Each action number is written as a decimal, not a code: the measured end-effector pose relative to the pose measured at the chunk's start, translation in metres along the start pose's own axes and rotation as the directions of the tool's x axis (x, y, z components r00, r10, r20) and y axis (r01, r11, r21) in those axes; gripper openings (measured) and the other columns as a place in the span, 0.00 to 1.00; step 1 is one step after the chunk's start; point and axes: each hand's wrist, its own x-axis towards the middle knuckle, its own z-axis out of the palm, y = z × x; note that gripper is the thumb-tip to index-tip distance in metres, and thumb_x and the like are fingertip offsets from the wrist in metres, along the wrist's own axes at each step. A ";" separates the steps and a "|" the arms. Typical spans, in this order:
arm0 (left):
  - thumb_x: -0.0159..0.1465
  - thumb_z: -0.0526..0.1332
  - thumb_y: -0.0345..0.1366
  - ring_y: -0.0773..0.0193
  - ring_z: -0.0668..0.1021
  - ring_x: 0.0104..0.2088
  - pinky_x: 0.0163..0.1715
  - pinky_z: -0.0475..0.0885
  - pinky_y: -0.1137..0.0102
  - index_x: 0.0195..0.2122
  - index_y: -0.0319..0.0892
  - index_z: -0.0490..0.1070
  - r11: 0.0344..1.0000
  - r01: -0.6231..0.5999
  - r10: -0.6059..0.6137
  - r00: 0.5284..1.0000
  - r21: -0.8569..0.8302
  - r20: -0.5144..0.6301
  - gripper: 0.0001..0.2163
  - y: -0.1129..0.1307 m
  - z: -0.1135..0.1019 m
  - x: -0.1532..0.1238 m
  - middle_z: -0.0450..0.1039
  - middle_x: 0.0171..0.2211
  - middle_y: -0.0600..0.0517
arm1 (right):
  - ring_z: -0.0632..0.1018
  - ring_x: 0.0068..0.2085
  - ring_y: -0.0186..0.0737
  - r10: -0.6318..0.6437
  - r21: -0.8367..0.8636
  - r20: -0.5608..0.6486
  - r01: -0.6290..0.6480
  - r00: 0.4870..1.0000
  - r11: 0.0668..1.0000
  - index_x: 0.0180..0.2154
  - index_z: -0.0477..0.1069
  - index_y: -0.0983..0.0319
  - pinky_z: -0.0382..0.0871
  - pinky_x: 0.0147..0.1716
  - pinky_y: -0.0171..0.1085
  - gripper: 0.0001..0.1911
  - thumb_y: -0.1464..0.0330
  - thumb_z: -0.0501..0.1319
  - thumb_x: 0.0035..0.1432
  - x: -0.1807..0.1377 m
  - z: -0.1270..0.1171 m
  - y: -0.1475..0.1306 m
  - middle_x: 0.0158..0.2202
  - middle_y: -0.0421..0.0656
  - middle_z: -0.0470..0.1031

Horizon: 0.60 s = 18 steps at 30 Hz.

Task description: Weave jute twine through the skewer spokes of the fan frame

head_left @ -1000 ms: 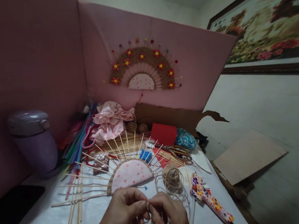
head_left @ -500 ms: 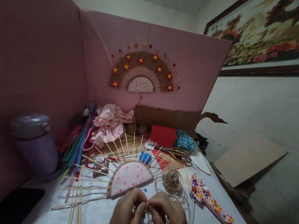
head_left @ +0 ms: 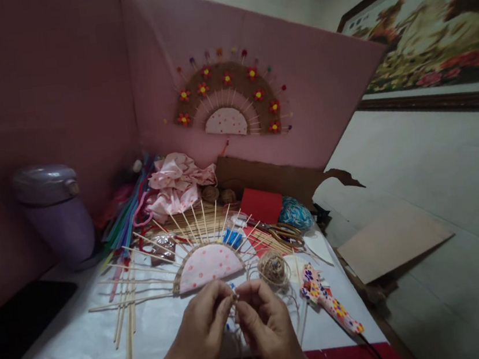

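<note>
My left hand (head_left: 203, 326) and my right hand (head_left: 269, 324) meet fingertip to fingertip near the front of the table. Both are closed in a pinch on a thin strand of twine (head_left: 239, 340); its exact end is hidden by the fingers. Loops of it trail below and beside my right hand. Just beyond lies a half-round piece covered in pink dotted fabric (head_left: 210, 266), with a twine-wrapped curved rim and thin wooden sticks (head_left: 144, 260) fanning out from it. The ball of twine (head_left: 273, 267) sits behind my right hand.
A flower-patterned glue gun (head_left: 331, 302) lies at right, its cord running off the front. Scissors (head_left: 287, 233), blue yarn (head_left: 295, 213) and crumpled pink fabric (head_left: 174, 184) are farther back. A purple jug (head_left: 58, 216) stands left. A finished fan-shaped piece (head_left: 229, 96) hangs on the pink board.
The view has tilted down, showing more of the red front edge. My hands stay together at the twine, with the right fingers slightly more spread.
</note>
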 end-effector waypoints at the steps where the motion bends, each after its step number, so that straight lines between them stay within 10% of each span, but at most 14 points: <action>1: 0.65 0.51 0.40 0.64 0.70 0.29 0.31 0.64 0.70 0.29 0.42 0.63 0.996 0.042 -0.041 0.999 -0.076 0.020 0.11 0.001 0.000 0.001 0.67 0.26 0.52 | 0.65 0.19 0.27 0.043 0.041 0.014 -0.044 0.999 0.998 0.37 0.64 0.61 0.59 0.16 0.27 0.12 0.59 0.58 0.57 0.000 0.000 -0.003 0.23 0.36 0.66; 10: 0.62 0.55 0.44 0.72 0.61 0.20 0.20 0.56 0.76 0.30 0.40 0.65 0.935 0.212 -0.178 0.974 -0.284 0.139 0.12 -0.013 -0.001 0.007 0.61 0.21 0.58 | 0.63 0.15 0.23 0.084 0.099 -0.074 -0.077 0.994 0.992 0.37 0.64 0.61 0.56 0.13 0.24 0.11 0.62 0.60 0.57 0.007 -0.007 -0.008 0.23 0.35 0.69; 18: 0.64 0.53 0.43 0.68 0.72 0.24 0.23 0.62 0.75 0.30 0.40 0.62 0.887 0.210 -0.127 0.967 -0.411 0.219 0.11 -0.006 0.001 0.005 0.67 0.25 0.55 | 0.66 0.18 0.26 0.028 -0.129 0.054 -0.021 0.998 0.991 0.44 0.66 0.61 0.60 0.17 0.27 0.11 0.63 0.55 0.61 -0.002 -0.008 -0.004 0.23 0.36 0.69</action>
